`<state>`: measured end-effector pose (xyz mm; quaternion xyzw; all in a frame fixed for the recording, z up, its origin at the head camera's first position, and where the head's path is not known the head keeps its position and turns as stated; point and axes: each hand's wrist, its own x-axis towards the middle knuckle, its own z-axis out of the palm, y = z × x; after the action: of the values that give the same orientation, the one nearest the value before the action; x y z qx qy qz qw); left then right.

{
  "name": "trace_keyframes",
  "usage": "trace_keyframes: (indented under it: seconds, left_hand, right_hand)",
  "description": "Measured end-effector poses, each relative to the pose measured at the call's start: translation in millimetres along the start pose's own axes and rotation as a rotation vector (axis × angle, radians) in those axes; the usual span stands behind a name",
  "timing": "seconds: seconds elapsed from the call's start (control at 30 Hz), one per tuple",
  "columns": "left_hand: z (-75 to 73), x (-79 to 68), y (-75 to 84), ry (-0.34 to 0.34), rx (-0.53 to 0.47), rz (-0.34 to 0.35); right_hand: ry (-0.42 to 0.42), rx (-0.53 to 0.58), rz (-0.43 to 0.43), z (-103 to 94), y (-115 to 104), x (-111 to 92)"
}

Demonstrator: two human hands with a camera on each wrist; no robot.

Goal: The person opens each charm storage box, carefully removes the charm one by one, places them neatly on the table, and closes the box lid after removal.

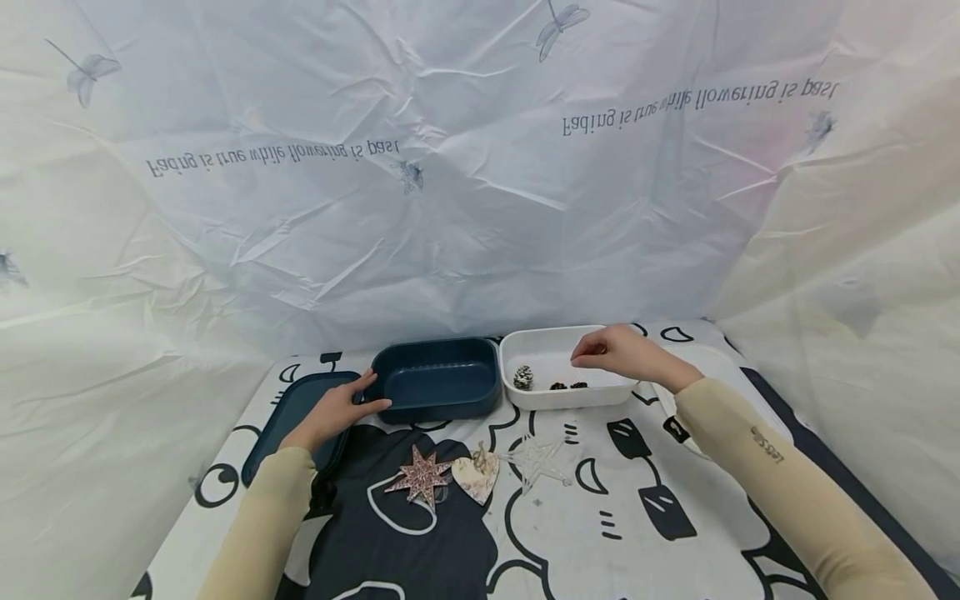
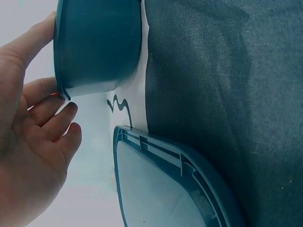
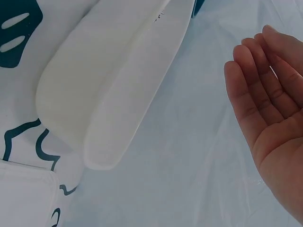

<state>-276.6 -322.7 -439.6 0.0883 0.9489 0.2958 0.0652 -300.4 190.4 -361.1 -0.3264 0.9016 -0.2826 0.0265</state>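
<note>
Touching the left end of the blue box (image 1: 438,387) with the left hand (image 1: 337,412), spread pretty wide. Hovering over the white box (image 1: 570,398) with the right hand (image 1: 622,354), loosely curled and empty-looking. Got a frosted pine cone (image 1: 523,377) plus dark bits (image 1: 578,385) in there, and a pink star (image 1: 422,475) on the cloth (image 1: 600,567).

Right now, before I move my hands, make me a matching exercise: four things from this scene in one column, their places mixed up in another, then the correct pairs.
Things:
1. left hand
2. pine cone with white tips
3. heart
4. right hand

Places:
A. between the pink star and the white star
B. above the white box
C. at the rim of the blue box
D. inside the white box

Pairs: 1-C, 2-D, 3-A, 4-B.
</note>
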Motion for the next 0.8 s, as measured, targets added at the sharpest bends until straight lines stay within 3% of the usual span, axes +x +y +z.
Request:
trace_keyframes:
  seconds: [0.23,0.53,0.8]
  left_hand:
    - [-0.3,-0.1,0.7,-0.001,0.021,0.001]
    - [-0.7,-0.3,2.2,0.007,0.037,-0.006]
    - [-0.7,-1.7,3.8,0.004,0.026,-0.01]
  right_hand:
    - [-0.006,0.007,0.038,-9.0,0,11]
    - [0.011,0.007,0.011,-28.3,-8,30]
    - [-0.015,-0.026,-0.003,-33.7,-19,49]
